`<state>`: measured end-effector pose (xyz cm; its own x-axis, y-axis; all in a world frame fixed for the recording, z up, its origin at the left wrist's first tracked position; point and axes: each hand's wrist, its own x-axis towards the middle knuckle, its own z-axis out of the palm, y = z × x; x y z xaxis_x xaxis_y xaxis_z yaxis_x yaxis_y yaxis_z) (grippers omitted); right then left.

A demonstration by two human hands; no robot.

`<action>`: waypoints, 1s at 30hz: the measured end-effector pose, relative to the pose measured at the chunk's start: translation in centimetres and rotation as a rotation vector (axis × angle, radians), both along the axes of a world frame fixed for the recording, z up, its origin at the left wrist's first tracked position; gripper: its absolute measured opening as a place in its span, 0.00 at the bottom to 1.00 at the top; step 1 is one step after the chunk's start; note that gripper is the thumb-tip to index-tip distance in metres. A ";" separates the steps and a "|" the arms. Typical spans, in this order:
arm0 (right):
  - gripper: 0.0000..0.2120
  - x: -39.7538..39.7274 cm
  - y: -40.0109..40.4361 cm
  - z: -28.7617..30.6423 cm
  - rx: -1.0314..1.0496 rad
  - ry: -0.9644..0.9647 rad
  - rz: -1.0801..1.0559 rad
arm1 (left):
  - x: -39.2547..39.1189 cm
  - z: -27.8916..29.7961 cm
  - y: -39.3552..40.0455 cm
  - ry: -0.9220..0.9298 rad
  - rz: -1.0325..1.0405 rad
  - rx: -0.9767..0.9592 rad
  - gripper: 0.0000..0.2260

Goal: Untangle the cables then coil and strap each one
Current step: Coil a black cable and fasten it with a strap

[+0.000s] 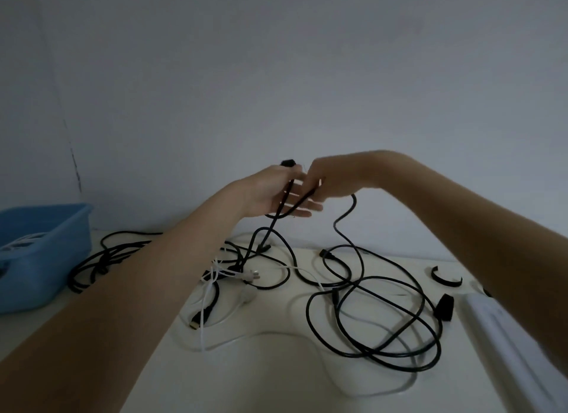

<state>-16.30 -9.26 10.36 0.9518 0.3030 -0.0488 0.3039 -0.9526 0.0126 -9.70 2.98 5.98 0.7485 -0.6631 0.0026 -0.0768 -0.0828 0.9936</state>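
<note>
While both hands pinch the thin black cable above the white tabletop, left grip near its plug, right grip beside: feed slack slowly, lifting clear of the white cord.

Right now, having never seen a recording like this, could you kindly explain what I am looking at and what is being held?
This is a single picture from a camera worn on a person's head, looking forward and down; there is no robot. The left hand and right hand are raised together above a white table, both holding a black cable that trails down to it. On the table lie tangled black cables and a white cable. A blue basket sits at the left, and a curved black strap at the right.
</note>
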 end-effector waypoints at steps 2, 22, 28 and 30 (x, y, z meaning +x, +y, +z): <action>0.11 -0.2 -0.9 0.9 0.210 0.071 0.062 | -0.5 -0.4 0.2 -0.003 -0.067 0.059 0.15; 0.12 3.6 -6.6 -3.9 1.334 -0.427 -0.285 | -0.4 0.0 2.6 0.202 -0.328 -0.097 0.17; 0.17 4.0 -3.5 -7.3 0.915 -0.369 -0.334 | 0.1 -0.4 1.2 0.263 -0.286 -0.285 0.20; 0.15 4.0 -2.9 -7.6 1.141 -0.263 -0.325 | 0.4 -0.6 1.0 0.288 -0.244 -0.333 0.20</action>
